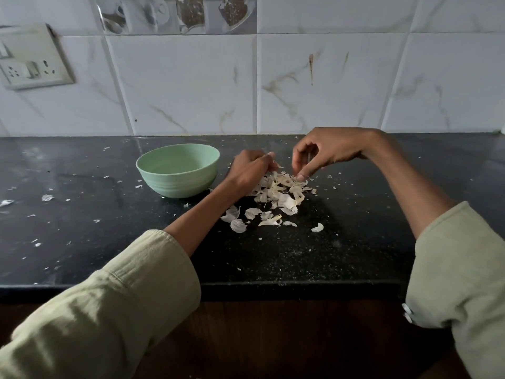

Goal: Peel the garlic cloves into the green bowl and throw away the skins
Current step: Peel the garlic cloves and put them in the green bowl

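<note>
A pale green bowl (177, 173) stands on the black counter (273, 255), left of centre; its inside is hidden from this angle. Just right of it lies a heap of white garlic skins (281, 192), with several loose skins (246, 218) nearer me. My left hand (250, 170) rests at the heap's left edge with its fingers curled into the skins. My right hand (325, 151) hovers over the heap's far right side, fingertips curled down and touching the skins. Whether either hand holds a clove or a skin is hidden.
Small skin flakes (47, 197) are scattered over the counter's left part. A tiled wall (328, 86) rises behind the counter, with a switch and socket plate (30, 61) at upper left. The counter's front edge (273, 287) runs across below my forearms.
</note>
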